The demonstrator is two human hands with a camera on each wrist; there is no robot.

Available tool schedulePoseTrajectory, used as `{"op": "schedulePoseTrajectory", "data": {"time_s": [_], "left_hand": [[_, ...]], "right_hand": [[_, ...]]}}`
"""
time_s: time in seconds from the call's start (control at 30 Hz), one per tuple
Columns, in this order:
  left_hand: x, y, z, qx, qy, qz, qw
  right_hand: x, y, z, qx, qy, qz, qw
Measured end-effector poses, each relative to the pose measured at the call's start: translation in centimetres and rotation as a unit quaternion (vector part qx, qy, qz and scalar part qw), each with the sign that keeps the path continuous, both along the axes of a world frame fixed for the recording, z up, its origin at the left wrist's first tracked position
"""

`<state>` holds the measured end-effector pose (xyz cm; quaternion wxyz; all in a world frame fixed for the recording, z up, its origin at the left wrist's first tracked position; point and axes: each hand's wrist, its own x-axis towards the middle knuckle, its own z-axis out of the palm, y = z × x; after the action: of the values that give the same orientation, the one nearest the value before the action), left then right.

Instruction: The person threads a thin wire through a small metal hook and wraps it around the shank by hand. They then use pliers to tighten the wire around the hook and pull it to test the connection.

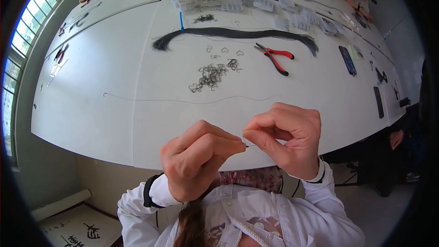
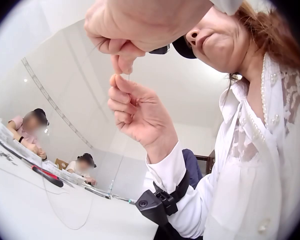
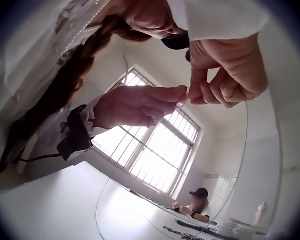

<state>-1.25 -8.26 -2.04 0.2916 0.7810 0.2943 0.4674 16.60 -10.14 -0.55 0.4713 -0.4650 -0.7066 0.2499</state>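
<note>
My left hand (image 1: 196,155) pinches a small dark piece (image 1: 247,146) between thumb and fingertips; only its tip shows, the rest being covered by the fingers. Right beside it, thumb and forefinger of my right hand (image 1: 292,137) pinch a thin line (image 2: 129,77), with the fingertips of both hands almost meeting. Both hands are raised over the table's near edge. Beyond them a long fine line (image 1: 201,103) lies across the tabletop, a small hook (image 1: 105,94) at its left end. Farther back is a loose pile of dark fish hooks (image 1: 210,77).
Red-handled pliers (image 1: 276,59) lie right of the hooks. Behind stretches a black fibre bundle (image 1: 242,32) with a blue tie (image 1: 181,23). Clear plastic boxes (image 1: 231,4) stand at the back. A phone (image 1: 347,61) is on the right. Other people sit around the table.
</note>
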Motion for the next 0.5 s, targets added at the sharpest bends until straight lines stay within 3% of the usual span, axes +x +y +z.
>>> {"op": "schedulePoseTrajectory", "data": {"time_s": [0.17, 0.23, 0.43, 0.5], "left_hand": [[0.2, 0.2, 0.0, -0.010, -0.033, 0.009, 0.999], [0.1, 0.4, 0.1, -0.021, -0.032, 0.003, 0.999], [0.1, 0.7, -0.9, -0.099, -0.072, -0.036, 0.992], [0.3, 0.8, -1.5, -0.105, -0.082, -0.044, 0.990]], "right_hand": [[0.0, 0.4, -0.2, -0.112, 0.084, 0.050, 0.989], [0.2, 0.5, -0.4, -0.212, 0.131, 0.080, 0.965], [-0.1, 0.9, -1.4, -0.313, 0.255, 0.125, 0.906], [0.1, 1.2, -1.2, -0.336, 0.248, 0.131, 0.899]]}}
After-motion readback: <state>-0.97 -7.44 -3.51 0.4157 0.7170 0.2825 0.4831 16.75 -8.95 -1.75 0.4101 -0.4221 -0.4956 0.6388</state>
